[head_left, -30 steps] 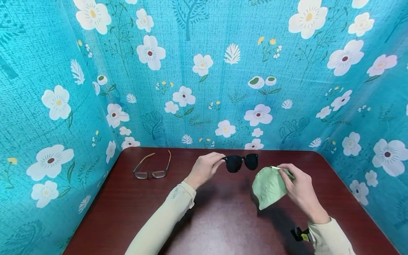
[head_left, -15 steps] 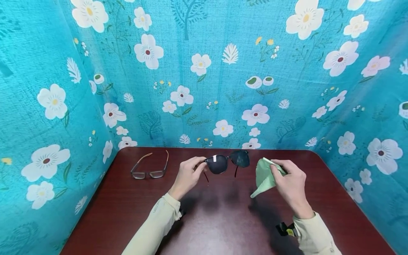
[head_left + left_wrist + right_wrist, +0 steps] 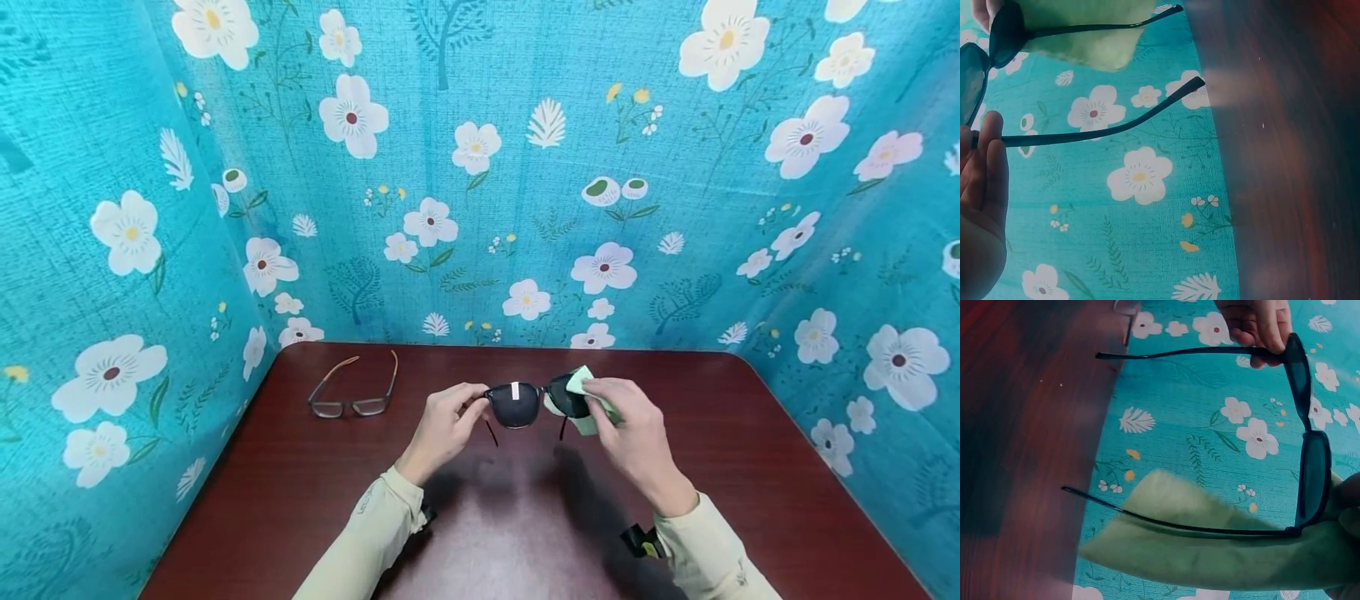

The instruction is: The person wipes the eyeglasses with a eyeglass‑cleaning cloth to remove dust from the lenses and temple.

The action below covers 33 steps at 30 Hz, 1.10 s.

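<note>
Black sunglasses (image 3: 515, 407) hang above the table, temples unfolded, a small white mark on one dark lens. My left hand (image 3: 442, 425) pinches them at the left hinge, as the left wrist view also shows along the temple (image 3: 1085, 135). In my right hand (image 3: 633, 429) is a light green cloth (image 3: 579, 382), gripped at the right lens and folded over its outer edge. The right wrist view shows the cloth (image 3: 1210, 559) spread behind the right temple (image 3: 1210, 531). Part of the right lens is hidden by cloth and fingers.
A second pair of glasses (image 3: 348, 408) with clear lenses and brownish temples lies unfolded at the back left of the dark red table (image 3: 495, 533). A blue flowered curtain (image 3: 480, 208) encloses the back and both sides.
My left hand has brought the sunglasses left and turned them so the temples show below. My right hand has moved left, bringing the cloth from apart onto the right lens.
</note>
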Motion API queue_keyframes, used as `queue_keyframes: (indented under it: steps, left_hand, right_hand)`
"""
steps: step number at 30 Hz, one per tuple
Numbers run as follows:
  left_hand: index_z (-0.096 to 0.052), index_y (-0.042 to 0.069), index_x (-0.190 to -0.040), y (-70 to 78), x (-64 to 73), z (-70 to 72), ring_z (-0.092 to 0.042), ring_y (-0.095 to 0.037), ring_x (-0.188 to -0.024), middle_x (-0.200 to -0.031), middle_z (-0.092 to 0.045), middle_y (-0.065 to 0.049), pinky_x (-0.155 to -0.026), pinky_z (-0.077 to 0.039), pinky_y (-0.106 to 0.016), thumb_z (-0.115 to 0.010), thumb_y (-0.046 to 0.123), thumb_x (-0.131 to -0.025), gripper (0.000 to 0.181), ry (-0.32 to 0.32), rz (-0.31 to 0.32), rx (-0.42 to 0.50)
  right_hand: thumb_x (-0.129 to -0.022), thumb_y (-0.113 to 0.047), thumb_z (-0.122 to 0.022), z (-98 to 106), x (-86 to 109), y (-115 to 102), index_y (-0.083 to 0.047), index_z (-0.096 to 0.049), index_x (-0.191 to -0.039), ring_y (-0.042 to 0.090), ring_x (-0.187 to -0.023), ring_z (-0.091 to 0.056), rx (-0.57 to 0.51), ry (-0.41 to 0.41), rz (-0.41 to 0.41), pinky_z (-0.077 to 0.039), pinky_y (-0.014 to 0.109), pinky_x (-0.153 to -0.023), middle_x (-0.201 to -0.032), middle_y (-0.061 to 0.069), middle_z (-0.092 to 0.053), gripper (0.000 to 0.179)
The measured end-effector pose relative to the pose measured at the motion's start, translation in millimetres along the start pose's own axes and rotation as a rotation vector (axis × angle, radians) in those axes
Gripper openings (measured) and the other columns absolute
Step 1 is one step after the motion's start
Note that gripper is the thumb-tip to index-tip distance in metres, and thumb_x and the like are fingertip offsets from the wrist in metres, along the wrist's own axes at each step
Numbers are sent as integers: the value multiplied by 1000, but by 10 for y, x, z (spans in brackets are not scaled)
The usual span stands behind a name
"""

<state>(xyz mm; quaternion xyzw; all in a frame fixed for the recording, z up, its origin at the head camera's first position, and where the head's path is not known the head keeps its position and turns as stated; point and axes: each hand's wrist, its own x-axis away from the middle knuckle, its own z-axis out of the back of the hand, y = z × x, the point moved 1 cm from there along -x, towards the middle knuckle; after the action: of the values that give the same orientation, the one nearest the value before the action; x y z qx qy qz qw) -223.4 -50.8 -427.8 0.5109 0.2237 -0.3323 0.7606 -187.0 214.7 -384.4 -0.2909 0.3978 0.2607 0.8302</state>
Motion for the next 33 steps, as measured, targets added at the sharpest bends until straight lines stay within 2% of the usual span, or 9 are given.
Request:
queue_keyframes:
  steps: [5, 10, 12, 15, 17, 21, 25, 29, 33]
  left_hand:
    - [-69, 8, -100, 11, -8, -1, -62, -9, -64, -75, -67, -2, -51, -47, -19, -61, 4, -91, 12, 62, 46, 4]
    - [-69, 1, -99, 79, -26, 3, -61, -11, -62, -73, -67, -8, -50, -47, -23, -63, -2, -88, 13, 121, 103, 19]
    - [-69, -1, -99, 182, -43, 24, -62, -11, -62, -74, -67, -9, -50, -47, -23, -63, -3, -88, 13, 129, 115, 27]
    - [-69, -3, -100, 332, -63, 59, -63, -11, -63, -75, -67, -8, -50, -47, -23, -62, -4, -88, 14, 136, 124, 28]
    - [-69, -4, -100, 409, -71, 79, -63, -11, -63, -76, -68, -8, -50, -47, -22, -62, -5, -88, 14, 143, 122, 35]
    - [-69, -5, -99, 425, -68, 73, -64, -12, -63, -77, -68, -10, -51, -47, -22, -63, -6, -86, 14, 171, 120, 55]
    - [-69, -5, -98, 406, -64, 55, -64, -15, -62, -76, -68, -10, -49, -44, -20, -63, -7, -86, 13, 195, 110, 65]
    - [-69, -5, -98, 389, -64, 52, -65, -24, -60, -74, -68, -11, -47, -42, -19, -62, -7, -87, 13, 216, 93, 66]
    - [-69, -5, -97, 375, -65, 68, -65, -21, -59, -73, -68, -11, -46, -41, -19, -62, -7, -87, 13, 240, 102, 59]
  right_hand:
    - [-78, 3, -70, -37, 36, -34, -1, -68, -109, 29, -109, -58, 11, -115, 19, -38, 21, -97, -111, 12, -66, 31]
    - [-80, 2, -69, -49, 58, -61, -2, -66, -114, 30, -113, -56, 16, -173, 53, -39, 29, -98, -116, 12, -64, 35]
    - [-83, 0, -67, -55, 68, -71, -2, -66, -114, 29, -112, -57, 7, -172, 72, -39, 28, -99, -115, 11, -65, 31]
    - [-93, -12, -59, -70, 76, -95, -2, -66, -112, 28, -109, -59, -4, -155, 119, -41, 30, -97, -114, 11, -65, 22]
    - [-99, -22, -51, -78, 73, -123, -3, -67, -110, 28, -108, -60, -9, -151, 149, -43, 32, -95, -114, 11, -65, 28]
    - [-102, -32, -40, -93, 64, -185, -2, -67, -108, 28, -108, -60, -10, -160, 187, -43, 33, -96, -113, 11, -66, 40]
    - [-102, -30, -41, -110, 52, -236, -2, -67, -105, 28, -105, -61, -16, -139, 241, -45, 37, -93, -111, 11, -66, 39]
    - [-102, -27, -43, -117, 42, -263, -1, -68, -104, 28, -101, -63, -26, -108, 298, -47, 43, -89, -109, 12, -67, 36]
    - [-101, -25, -44, -112, 54, -258, -1, -68, -103, 28, -100, -64, -37, -102, 332, -47, 45, -88, -107, 11, -68, 34]
